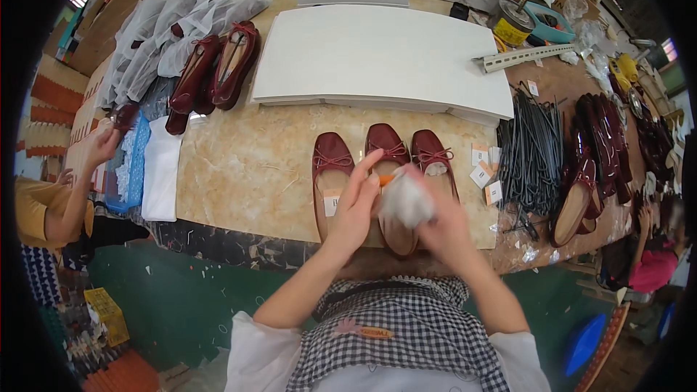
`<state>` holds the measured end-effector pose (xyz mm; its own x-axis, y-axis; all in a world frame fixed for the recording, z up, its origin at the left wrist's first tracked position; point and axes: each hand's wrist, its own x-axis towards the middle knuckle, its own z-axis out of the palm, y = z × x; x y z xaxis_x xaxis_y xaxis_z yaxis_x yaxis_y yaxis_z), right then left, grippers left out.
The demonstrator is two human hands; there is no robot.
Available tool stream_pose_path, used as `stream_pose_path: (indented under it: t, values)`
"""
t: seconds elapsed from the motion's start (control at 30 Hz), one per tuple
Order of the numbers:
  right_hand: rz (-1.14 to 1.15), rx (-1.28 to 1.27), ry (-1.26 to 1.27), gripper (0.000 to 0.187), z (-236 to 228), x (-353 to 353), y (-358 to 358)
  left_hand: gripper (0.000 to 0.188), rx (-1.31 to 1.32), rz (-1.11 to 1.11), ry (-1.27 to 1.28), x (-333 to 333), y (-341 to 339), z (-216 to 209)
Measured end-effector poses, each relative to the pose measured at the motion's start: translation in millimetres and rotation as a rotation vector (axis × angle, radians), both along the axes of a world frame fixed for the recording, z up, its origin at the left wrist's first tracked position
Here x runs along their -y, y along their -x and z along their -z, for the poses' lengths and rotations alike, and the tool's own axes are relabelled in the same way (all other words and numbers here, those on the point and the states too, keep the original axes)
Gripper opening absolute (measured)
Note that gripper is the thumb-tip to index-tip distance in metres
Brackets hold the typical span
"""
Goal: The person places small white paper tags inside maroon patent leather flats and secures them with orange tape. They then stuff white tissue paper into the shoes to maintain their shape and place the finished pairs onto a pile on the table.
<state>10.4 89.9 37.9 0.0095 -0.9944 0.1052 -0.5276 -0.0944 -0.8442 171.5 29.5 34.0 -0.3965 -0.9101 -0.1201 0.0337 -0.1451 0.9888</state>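
Observation:
Three dark red ballet flats with bows stand in a row before me: a left shoe, a middle shoe and a right shoe. A small paper tag lies inside the left one. Over the middle shoe, my left hand has its thumb and fingers at a small orange piece, whose kind I cannot make out. My right hand, smeared by motion, grips a crumpled wad of white paper above the middle and right shoes. White stuffing shows in the right shoe.
Behind the shoes lies a stack of white sheets. Left are finished-looking red flats and a white cloth. Right are loose tags, black hooked strips and more red shoes. Co-workers' arms appear at both sides.

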Motion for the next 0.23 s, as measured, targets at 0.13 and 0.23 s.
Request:
stream_pose_path:
  t: [0.13,0.23]
  values:
    - [0.269,0.627,-0.354,0.046,21.2,38.5,25.1,0.032,0.707,0.246,0.923,5.4,4.7,27.7]
    - [0.057,0.667,-0.28,0.042,43.7,63.2,-1.6,0.038,0.715,0.237,0.706,1.0,-12.9,18.0]
